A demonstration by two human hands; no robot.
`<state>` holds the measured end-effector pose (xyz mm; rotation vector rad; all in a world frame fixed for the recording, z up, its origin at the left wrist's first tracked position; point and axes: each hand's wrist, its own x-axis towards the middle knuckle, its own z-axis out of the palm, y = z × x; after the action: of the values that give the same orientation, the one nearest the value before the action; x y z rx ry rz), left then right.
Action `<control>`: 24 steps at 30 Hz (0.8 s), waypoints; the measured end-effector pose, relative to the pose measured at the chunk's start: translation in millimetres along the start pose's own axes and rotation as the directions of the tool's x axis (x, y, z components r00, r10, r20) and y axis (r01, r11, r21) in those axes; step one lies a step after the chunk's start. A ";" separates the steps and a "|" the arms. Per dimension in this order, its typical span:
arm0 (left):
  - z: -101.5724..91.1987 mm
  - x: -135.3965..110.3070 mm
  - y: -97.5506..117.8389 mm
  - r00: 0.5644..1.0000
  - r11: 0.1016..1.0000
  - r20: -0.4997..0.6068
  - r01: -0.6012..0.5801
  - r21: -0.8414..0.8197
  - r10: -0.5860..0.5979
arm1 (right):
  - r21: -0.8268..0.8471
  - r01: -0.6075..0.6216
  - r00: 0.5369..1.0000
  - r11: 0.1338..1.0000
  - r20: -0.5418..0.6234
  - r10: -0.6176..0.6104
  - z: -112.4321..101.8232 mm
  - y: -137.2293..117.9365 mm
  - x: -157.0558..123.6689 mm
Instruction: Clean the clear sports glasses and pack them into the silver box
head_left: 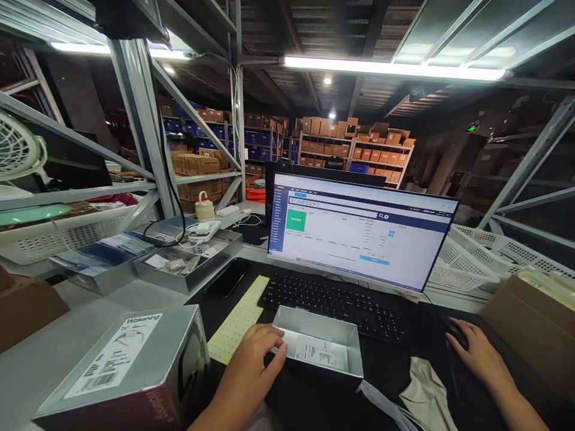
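While our right hand [478, 350] grips the mouse [460, 336], our left hand [255, 359] curves at the open box [314, 324] before the keyboard [309, 293]; whether it grips, we can't tell, but we should keep the printed paper [317, 350] unshaded.

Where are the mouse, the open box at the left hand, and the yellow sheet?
Mouse [459, 336]: head view, on the dark shell showing between the fingers.
Open box [318, 327]: head view, on the inside of its far wall.
Yellow sheet [238, 318]: head view, near the middle of its printed face.
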<state>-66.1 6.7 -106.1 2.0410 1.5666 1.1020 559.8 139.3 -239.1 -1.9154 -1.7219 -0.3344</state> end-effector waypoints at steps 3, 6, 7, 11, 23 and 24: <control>0.8 -0.6 -0.1 1.000 1.000 -0.007 -0.010 0.007 0.010 | -0.004 0.020 1.000 1.000 0.000 -0.020 2.4 2.0 0.3; 2.1 -0.7 -1.7 1.000 1.000 -0.015 -0.018 0.011 0.018 | -0.021 0.013 1.000 1.000 -0.003 -0.013 4.8 5.6 1.0; 2.4 -0.5 -2.2 1.000 1.000 -0.015 -0.021 0.011 0.021 | -0.029 0.006 1.000 1.000 -0.009 -0.007 5.4 6.6 1.0; 2.3 0.1 -2.7 0.999 0.999 -0.005 -0.039 0.016 0.039 | -0.055 0.000 1.000 0.998 -0.026 -0.002 6.3 9.0 0.7; 1.2 -0.6 -0.5 0.999 0.997 0.003 -0.051 0.050 0.051 | -0.059 0.036 0.999 0.998 -0.027 -0.037 11.6 12.7 -0.8; 1.2 -0.4 -0.5 0.999 0.998 0.003 -0.050 0.049 0.050 | -0.059 0.035 0.999 0.998 -0.028 -0.037 11.2 12.0 -0.8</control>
<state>-65.6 6.8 -107.3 2.1231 1.5643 1.0895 569.5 144.2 -251.5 -1.9130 -1.7472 -0.4283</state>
